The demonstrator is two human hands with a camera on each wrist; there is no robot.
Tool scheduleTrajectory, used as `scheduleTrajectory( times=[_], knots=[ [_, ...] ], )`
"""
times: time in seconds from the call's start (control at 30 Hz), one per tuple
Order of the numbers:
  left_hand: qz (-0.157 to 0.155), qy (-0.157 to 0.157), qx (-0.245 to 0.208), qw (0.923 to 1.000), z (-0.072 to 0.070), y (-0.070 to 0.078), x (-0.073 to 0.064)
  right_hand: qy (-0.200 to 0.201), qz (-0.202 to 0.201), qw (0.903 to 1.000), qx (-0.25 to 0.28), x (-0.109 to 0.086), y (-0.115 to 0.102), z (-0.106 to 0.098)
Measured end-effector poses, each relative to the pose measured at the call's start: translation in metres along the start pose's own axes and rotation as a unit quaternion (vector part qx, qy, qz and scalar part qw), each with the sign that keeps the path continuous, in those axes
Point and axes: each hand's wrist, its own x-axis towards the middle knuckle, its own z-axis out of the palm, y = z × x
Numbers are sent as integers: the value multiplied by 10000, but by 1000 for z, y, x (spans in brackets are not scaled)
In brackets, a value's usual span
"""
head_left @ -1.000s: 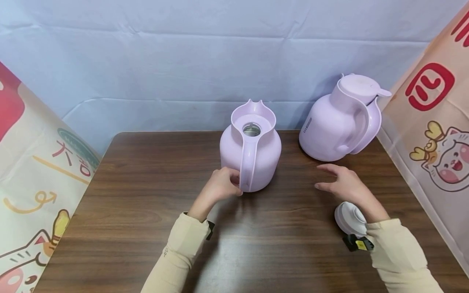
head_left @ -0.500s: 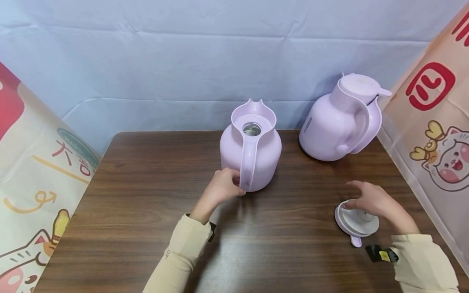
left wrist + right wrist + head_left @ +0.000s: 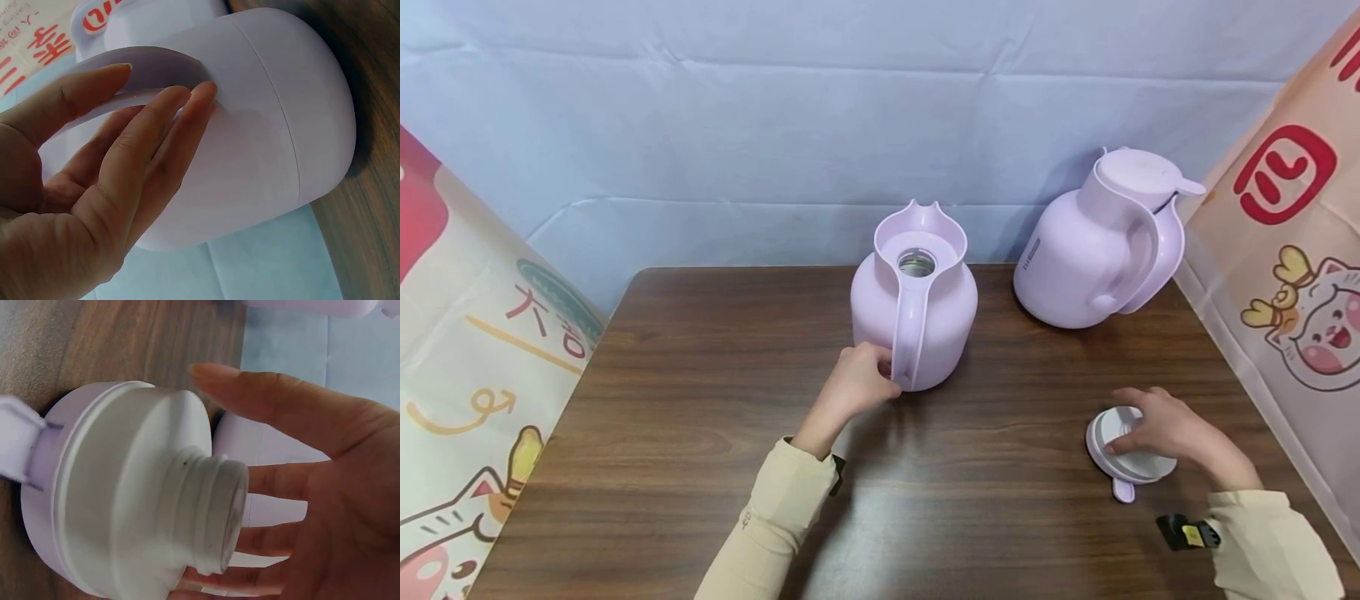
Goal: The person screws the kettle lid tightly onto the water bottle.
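A lilac thermos jug [image 3: 951,321] stands upright with its top uncovered, showing the round mouth [image 3: 917,264]. My left hand [image 3: 859,379] holds the lower part of its handle [image 3: 910,329]; in the left wrist view, thumb and fingers [image 3: 134,150] lie about the handle. To the right, the jug's lid [image 3: 1131,454] rests upside down on the table, its white threaded neck [image 3: 212,512] pointing up and a lilac tab [image 3: 1123,490] toward me. Over the lid hovers my right hand [image 3: 1172,429], thumb and fingers spread around the neck without visibly closing on it.
A second lilac thermos jug [image 3: 1075,258], with its lid on, stands at the back right corner. The brown wooden table [image 3: 700,400] meets a pale blue cloth backdrop [image 3: 737,150], with printed cloths at both sides.
My right hand has moved from beside the jugs, toward me and to the right, down over the lid. My left hand has stayed at the handle of the uncovered jug.
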Motion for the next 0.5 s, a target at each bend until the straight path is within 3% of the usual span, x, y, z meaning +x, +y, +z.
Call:
scheduleTrajectory(
  times=[0.5],
  knots=[
    [24, -79, 180, 9998, -3, 2, 1, -196, 263, 9993, -158, 1, 1, 3]
  ],
)
